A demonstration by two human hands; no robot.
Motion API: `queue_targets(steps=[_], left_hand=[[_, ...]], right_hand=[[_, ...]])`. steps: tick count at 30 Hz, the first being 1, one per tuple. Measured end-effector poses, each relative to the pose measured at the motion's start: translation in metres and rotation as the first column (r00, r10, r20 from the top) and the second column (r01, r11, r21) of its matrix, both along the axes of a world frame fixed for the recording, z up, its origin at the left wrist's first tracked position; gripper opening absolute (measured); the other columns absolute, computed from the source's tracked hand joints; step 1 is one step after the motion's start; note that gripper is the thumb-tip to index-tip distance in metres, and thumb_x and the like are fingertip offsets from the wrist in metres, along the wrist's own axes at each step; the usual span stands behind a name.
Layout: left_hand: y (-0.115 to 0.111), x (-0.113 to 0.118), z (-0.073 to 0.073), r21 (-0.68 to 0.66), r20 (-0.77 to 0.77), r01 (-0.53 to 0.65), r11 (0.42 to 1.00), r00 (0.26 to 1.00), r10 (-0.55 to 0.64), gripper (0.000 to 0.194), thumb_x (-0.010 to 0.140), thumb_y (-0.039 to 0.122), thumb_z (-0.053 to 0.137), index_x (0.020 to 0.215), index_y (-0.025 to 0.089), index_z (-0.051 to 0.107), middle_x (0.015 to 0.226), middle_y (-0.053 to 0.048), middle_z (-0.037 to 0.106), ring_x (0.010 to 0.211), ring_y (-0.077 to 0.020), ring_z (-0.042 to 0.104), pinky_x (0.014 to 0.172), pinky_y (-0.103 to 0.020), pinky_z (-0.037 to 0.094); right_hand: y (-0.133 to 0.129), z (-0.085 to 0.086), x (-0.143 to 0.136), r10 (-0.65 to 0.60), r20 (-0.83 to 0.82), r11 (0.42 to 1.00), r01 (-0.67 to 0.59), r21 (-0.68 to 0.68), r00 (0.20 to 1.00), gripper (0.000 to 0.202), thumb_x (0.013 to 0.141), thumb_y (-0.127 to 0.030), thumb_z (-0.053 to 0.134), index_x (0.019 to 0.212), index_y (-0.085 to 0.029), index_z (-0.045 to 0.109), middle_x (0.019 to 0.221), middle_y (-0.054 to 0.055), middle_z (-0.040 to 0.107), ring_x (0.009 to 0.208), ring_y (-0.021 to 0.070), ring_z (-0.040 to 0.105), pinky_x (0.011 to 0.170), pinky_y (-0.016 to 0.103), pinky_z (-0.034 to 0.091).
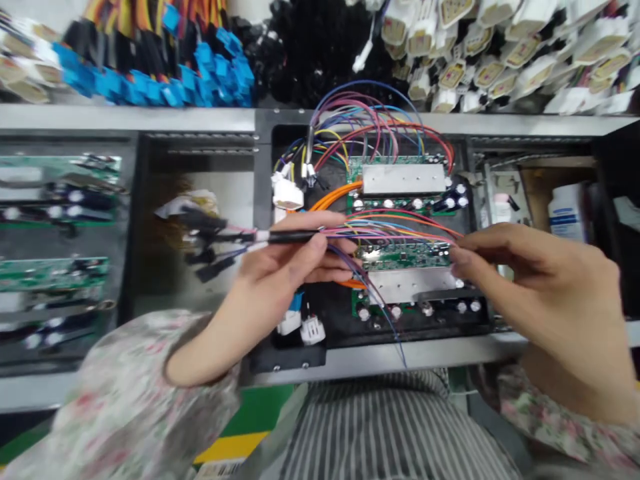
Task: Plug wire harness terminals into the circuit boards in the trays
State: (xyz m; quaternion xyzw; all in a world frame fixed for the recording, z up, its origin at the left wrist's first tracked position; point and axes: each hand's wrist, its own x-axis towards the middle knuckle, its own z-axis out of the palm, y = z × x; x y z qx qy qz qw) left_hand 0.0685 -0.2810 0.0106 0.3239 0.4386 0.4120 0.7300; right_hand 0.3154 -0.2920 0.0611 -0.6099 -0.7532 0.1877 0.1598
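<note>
Wires (390,237) stretch over the nearer circuit board (400,257): my left hand (280,267) grips their black sleeve (295,236) to its left, my right hand (535,273) pinches strands at its right end. Sorting strands seems the step in hand; the next move likely calls for a steady pinch. A black tray (340,323) surrounds that board; beyond it come a second board (404,179), a metal rail (200,120) and blue connectors (150,90).
</note>
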Motion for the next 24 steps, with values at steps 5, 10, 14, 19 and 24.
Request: queue_targets(steps=[5,10,14,19,24], left_hand=[[-0.002,-0.001,-0.003,0.008,-0.095,-0.02,1.0,0.995,0.02,0.015,0.09,0.032,0.063,0.1,0.031,0.074,0.092,0.001,0.075,0.082,-0.0149,0.074,0.073,-0.023,0.065],[-0.004,0.0,0.003,-0.063,-0.18,-0.062,0.996,0.983,0.05,0.015,0.09,0.031,0.062,0.098,0.034,0.074,0.088,0.003,0.076,0.077,-0.0141,0.074,0.069,-0.021,0.064],[-0.002,-0.002,0.007,-0.067,-0.24,-0.021,0.998,0.971,0.004,0.017,0.092,0.029,0.059,0.098,0.036,0.074,0.088,0.005,0.076,0.077,-0.0149,0.075,0.069,-0.022,0.065],[-0.001,-0.006,0.007,-0.03,-0.25,0.006,1.0,0.968,-0.014,0.018,0.092,0.027,0.06,0.098,0.036,0.074,0.085,0.005,0.077,0.074,-0.0132,0.075,0.068,-0.017,0.063],[-0.002,-0.003,0.006,-0.036,-0.229,-0.021,0.999,0.973,0.013,0.017,0.092,0.028,0.059,0.098,0.035,0.074,0.087,0.005,0.076,0.077,-0.0129,0.075,0.069,-0.017,0.063]], right_hand=[[0.0,-0.014,-0.002,0.025,-0.025,0.999,-0.025,-0.025,0.999,0.006,0.087,-0.022,0.063,0.082,-0.026,0.063,0.076,-0.001,0.073,0.064,0.0161,0.067,0.052,0.028,0.047],[0.005,-0.025,-0.002,0.073,-0.029,0.997,-0.074,-0.027,0.997,0.009,0.085,-0.016,0.064,0.082,-0.024,0.063,0.077,-0.004,0.074,0.066,0.0134,0.07,0.058,0.024,0.053],[0.006,-0.027,-0.003,0.108,-0.039,0.994,-0.108,-0.012,0.993,0.011,0.082,-0.013,0.068,0.083,-0.024,0.063,0.078,-0.006,0.074,0.066,0.0115,0.07,0.061,0.021,0.055],[0.006,-0.025,-0.004,0.091,-0.034,0.995,-0.092,-0.032,0.995,0.011,0.084,-0.013,0.066,0.083,-0.023,0.063,0.079,-0.005,0.075,0.068,0.0108,0.07,0.065,0.019,0.055],[0.006,-0.027,-0.004,0.168,-0.041,0.986,-0.168,0.0,0.985,0.008,0.084,-0.013,0.065,0.085,-0.021,0.063,0.079,-0.004,0.074,0.067,0.0093,0.069,0.063,0.017,0.053]])
